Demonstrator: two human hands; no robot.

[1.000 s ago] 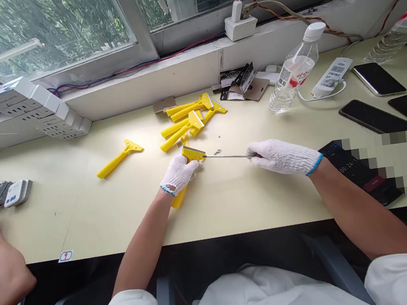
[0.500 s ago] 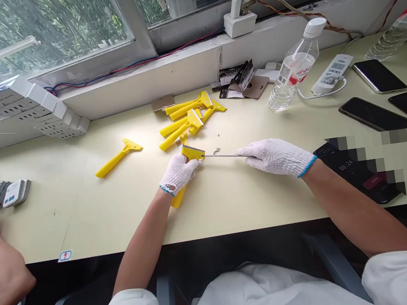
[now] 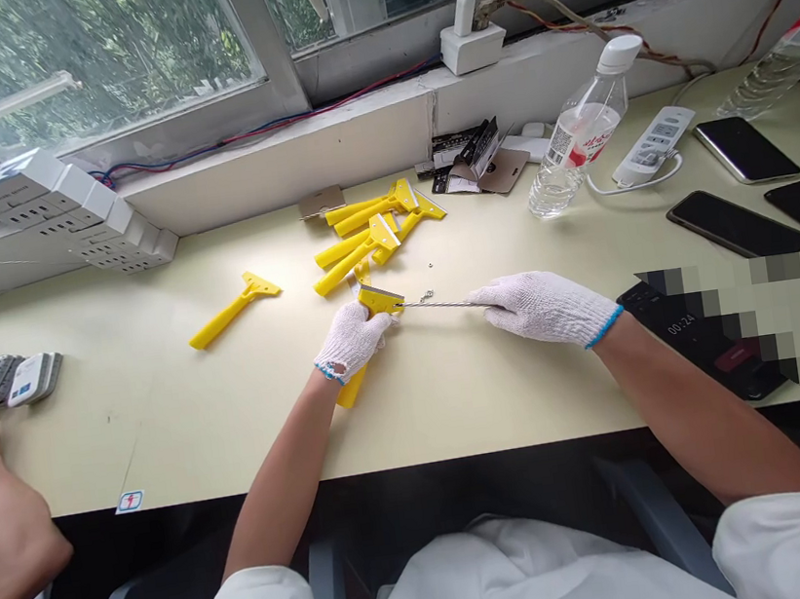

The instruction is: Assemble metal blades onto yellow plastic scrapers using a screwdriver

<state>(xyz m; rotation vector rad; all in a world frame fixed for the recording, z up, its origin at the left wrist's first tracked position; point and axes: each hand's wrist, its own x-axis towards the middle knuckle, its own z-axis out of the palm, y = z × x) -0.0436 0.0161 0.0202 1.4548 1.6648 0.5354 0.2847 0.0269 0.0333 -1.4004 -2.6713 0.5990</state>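
Note:
My left hand [image 3: 353, 339], in a white knitted glove, is closed around a yellow scraper [image 3: 380, 298]; its head points away from me and its handle sticks out below the glove. In my gloved right hand [image 3: 545, 308] is a screwdriver [image 3: 441, 305], its handle hidden by the fingers. The thin metal shaft reaches left, and its tip meets the side of the scraper head. Small metal screws [image 3: 427, 294] lie just behind the shaft. Beyond my left hand sits a pile of several yellow scrapers [image 3: 362, 231]. Another yellow scraper [image 3: 233, 310] lies alone to the left.
Black packaging [image 3: 477, 160] and a water bottle [image 3: 581, 133] stand at the back. Several phones [image 3: 738, 223] and a power strip [image 3: 654, 145] occupy the right side. White boxes [image 3: 75, 210] are stacked back left. A co-worker's arm [image 3: 0, 509] rests at the left edge.

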